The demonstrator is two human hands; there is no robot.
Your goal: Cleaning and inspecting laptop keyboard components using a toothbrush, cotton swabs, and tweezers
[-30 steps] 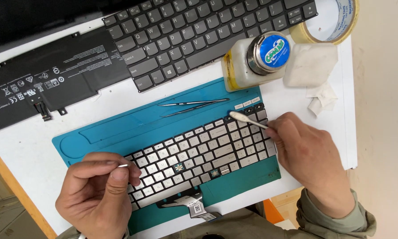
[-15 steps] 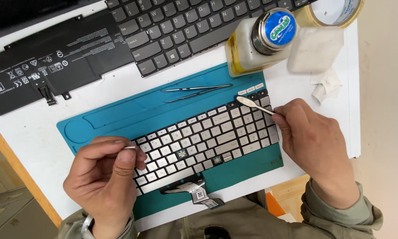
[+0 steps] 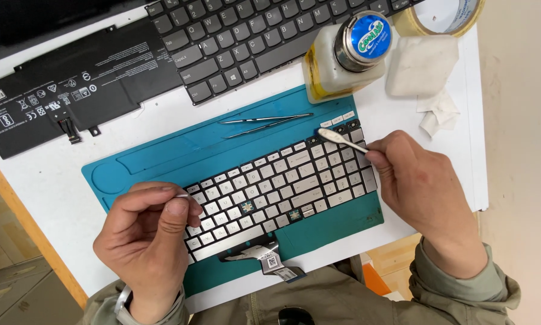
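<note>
Two hands engaged: my right hand [image 3: 424, 189] pinches a flat spudger [image 3: 341, 139], its blade pointing away up-left over the silver keyboard [image 3: 282, 189]; left hand [image 3: 144, 238] pinches a keycap.

Bright, even overhead light; sharp focus, soft shadows, little glare.

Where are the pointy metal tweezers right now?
In the head view, the thin silver metal tweezers lie untouched on the teal rubber work mat, just above the silver loose keyboard and below the dark grey laptop keyboard.
</note>
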